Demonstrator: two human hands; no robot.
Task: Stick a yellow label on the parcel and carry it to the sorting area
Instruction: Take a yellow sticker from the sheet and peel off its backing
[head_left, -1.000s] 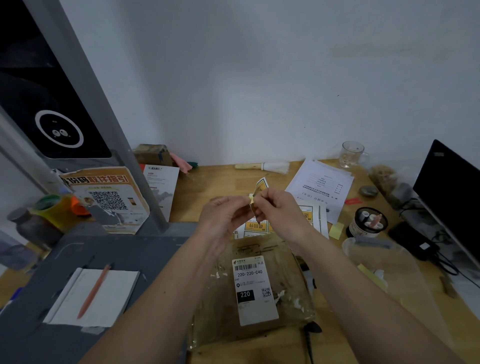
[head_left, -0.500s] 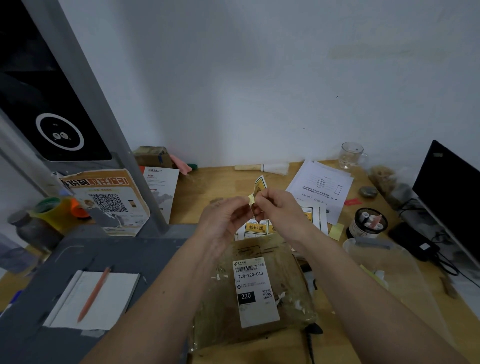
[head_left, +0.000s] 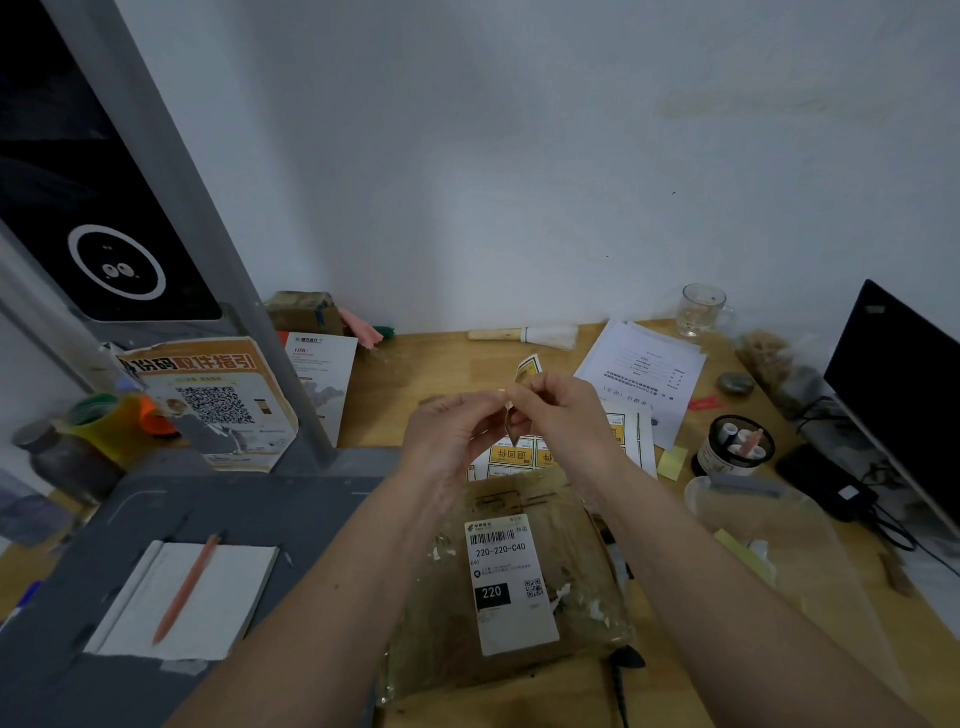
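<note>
Parcel (head_left: 514, 587) first, nearest me at six o'clock: a brown package in clear wrap, lying flat on the wooden desk (head_left: 426, 374) between my forearms, its white shipping label (head_left: 511, 582) face up and reading 220-220-C40. At eight o'clock an open notebook (head_left: 192, 597) lies on the grey counter with a pink pen (head_left: 188, 587) lying across it. Above the parcel's far edge my two hands meet in the air. My left hand (head_left: 452, 436) and my right hand (head_left: 558, 415) are both closed in a pinch on the yellow label (head_left: 527, 370), fingertips touching, one end of the label standing up above my right fingers and a strip hanging down between the hands. Whether that strip is backing or sticker I cannot tell. Just beyond, under my hands, lies a sheet of yellow labels (head_left: 524, 457). At two o'clock sits a black pen pot (head_left: 735, 447), with printed papers (head_left: 644, 374) behind it. Farther off at one o'clock a glass mug (head_left: 701, 310) stands near the wall, and at twelve a small brush (head_left: 524, 336).
</note>
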